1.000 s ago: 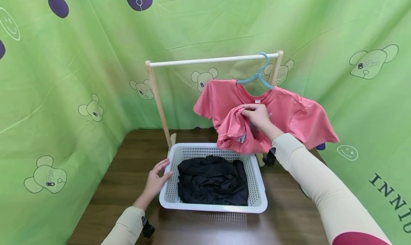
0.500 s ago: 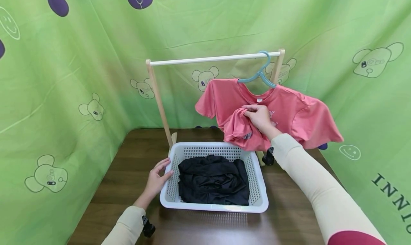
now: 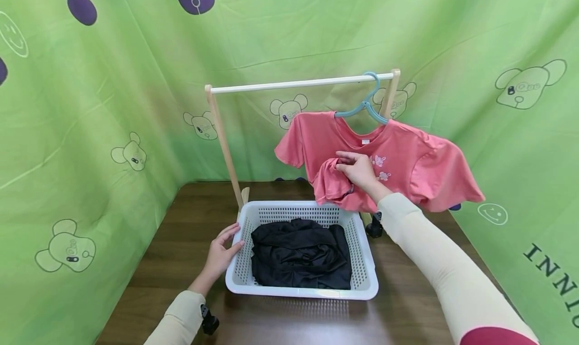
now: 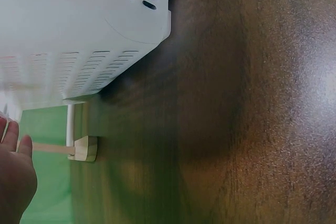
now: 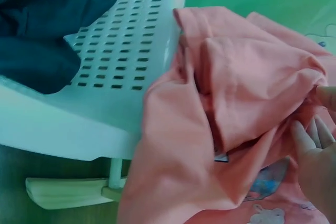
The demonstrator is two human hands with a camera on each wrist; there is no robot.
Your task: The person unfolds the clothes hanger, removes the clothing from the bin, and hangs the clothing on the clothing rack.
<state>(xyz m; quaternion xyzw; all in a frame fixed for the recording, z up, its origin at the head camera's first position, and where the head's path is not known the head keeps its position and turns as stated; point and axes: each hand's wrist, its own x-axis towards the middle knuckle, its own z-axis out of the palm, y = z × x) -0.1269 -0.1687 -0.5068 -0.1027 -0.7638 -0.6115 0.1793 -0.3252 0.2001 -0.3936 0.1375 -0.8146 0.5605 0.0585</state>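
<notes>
A pink T-shirt (image 3: pixel 409 156) with a small white print hangs on a light blue hanger (image 3: pixel 365 105). My right hand (image 3: pixel 359 171) pinches the shirt's gathered lower part in front of its chest, and a bunched fold (image 5: pixel 241 82) spreads out from the fingers in the right wrist view. Part of the shirt overlaps the back right corner of the white basket (image 3: pixel 368 279). My left hand (image 3: pixel 219 252) rests at the basket's left rim, fingers fairly straight and thumb laid over the edge. Inside the basket lies a crumpled black garment (image 3: pixel 300 257).
The hanger hooks over the right end of the white rail (image 3: pixel 289 85) of a wooden-legged rack (image 3: pixel 223 144) behind the basket. Everything stands on a dark brown wooden table (image 3: pixel 181 219). A green printed curtain (image 3: pixel 149 83) closes off the back and sides.
My right hand has moved slightly down with the bunched fold, and more of the print on the shirt's chest shows. The left hand and the basket have stayed almost still.
</notes>
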